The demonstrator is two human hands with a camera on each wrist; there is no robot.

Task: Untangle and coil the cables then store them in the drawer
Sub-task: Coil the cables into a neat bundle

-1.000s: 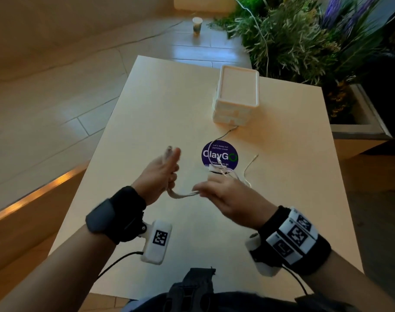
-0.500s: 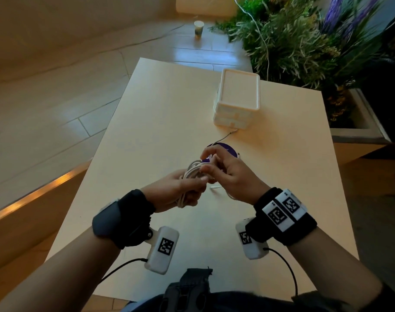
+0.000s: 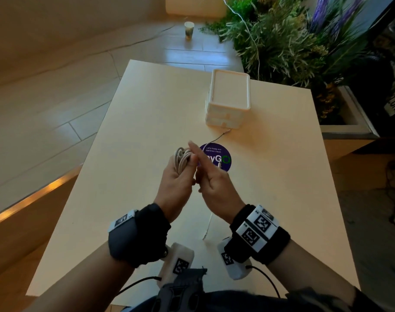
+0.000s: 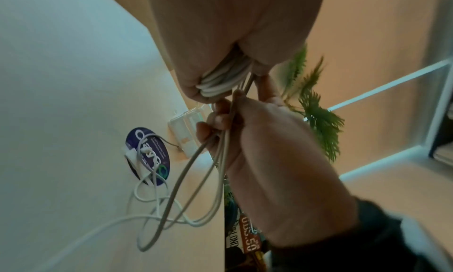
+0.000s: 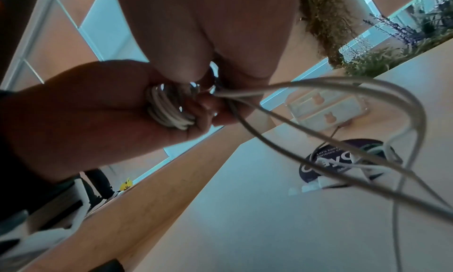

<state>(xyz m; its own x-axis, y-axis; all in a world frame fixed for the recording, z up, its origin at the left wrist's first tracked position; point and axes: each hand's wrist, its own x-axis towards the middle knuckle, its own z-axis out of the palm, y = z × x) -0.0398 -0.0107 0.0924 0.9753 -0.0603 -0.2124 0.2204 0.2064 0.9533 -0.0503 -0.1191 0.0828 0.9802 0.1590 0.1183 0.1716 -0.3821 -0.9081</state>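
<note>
Cable coil (image 3: 181, 159) gripped in left hand (image 3: 177, 183) above table (image 3: 129, 154).

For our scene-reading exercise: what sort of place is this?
Probably an office pantry or break area: a round purple sticker reading "keep our pantries clean", a pale wooden table, and a green planter beside it.

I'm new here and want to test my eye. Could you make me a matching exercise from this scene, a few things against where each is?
Things:
1. coil
2. drawer box
3. sticker
4. cup

Places:
A. on the floor past the table
B. flat on the table's middle
C. gripped in the left hand
D. at the table's far end

Pairs: 1-C, 2-D, 3-B, 4-A
</note>
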